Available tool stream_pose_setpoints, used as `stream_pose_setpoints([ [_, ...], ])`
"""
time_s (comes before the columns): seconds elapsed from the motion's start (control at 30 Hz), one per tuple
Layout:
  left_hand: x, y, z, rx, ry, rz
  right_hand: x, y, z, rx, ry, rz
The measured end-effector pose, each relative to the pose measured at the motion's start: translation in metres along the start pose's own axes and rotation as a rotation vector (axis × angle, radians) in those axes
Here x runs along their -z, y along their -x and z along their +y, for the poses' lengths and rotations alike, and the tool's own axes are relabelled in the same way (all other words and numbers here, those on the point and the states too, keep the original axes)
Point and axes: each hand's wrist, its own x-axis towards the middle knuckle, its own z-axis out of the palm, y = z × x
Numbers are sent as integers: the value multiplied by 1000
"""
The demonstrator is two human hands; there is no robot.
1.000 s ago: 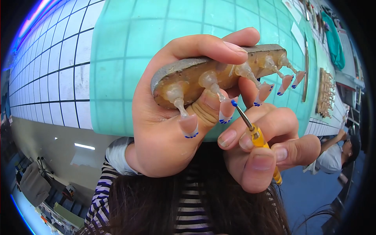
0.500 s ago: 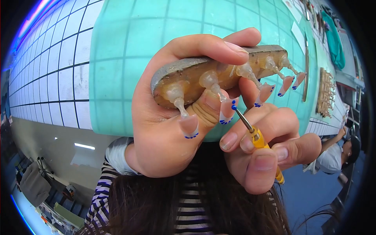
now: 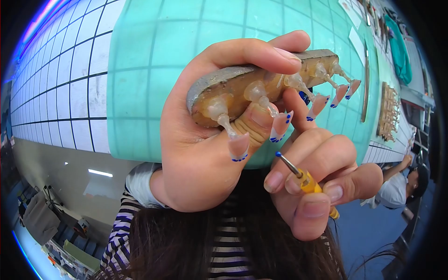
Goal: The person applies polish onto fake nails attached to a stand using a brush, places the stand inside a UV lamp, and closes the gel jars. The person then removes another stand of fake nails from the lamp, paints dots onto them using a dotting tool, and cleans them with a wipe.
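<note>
My left hand [image 3: 200,154] is wrapped round a grey-edged, amber-faced block [image 3: 242,100]. Several false nails stand out from it on clear stems, each with blue marks at its tip. The second nail from the left [image 3: 281,127] also carries blue dots along one side. Between the thumb and fingers of my right hand [image 3: 322,182] is a yellow-handled dotting tool [image 3: 308,181]. Its metal point has blue paint on it and is just below that nail, not touching it.
A green mat [image 3: 177,42] covers part of the white gridded table [image 3: 60,93]. On the right lie a thin metal tool [image 3: 365,84] and a rack of small brown pieces [image 3: 388,112]. A person in a dark cap [image 3: 396,189] is further off at the right.
The dotting tool has moved down, away from the second nail, which now shows more blue dots on its side. The block has turned slightly in my left hand, its left end shifting right.
</note>
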Motion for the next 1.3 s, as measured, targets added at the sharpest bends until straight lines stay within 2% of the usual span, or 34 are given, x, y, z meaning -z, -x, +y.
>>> stream_pose_setpoints([
  [0.17, -4, 1, 3, 40, 23, 76, 0, -1, -1, -15, 32, -18],
  [0.33, 0, 0, 0, -14, -36, -18, 2, -1, -1, -14, 65, -60],
  [0.47, 1, -1, 0, -6, -49, 1, 0, 0, 0, -1, 86, -51],
  [0.53, 8, -1, -1, -30, -84, -105, 0, 0, 0, 7, 98, -35],
  [0.63, 0, 0, 0, 0, -46, -10, 0, 2, -2, -24, 96, -26],
  [0.97, 3, 0, -2, -39, -95, -61, 5, 1, -3, -41, 52, -54],
  [1.13, -3, -1, 1, 12, -55, 20, 6, 0, -3, -19, 76, -99],
  [1.27, 3, -1, -1, 10, -61, 3, 3, 3, -5, -59, 73, -47],
  [1.3, 8, -1, -2, -15, -66, -66, 4, 3, -6, -71, 76, -57],
])
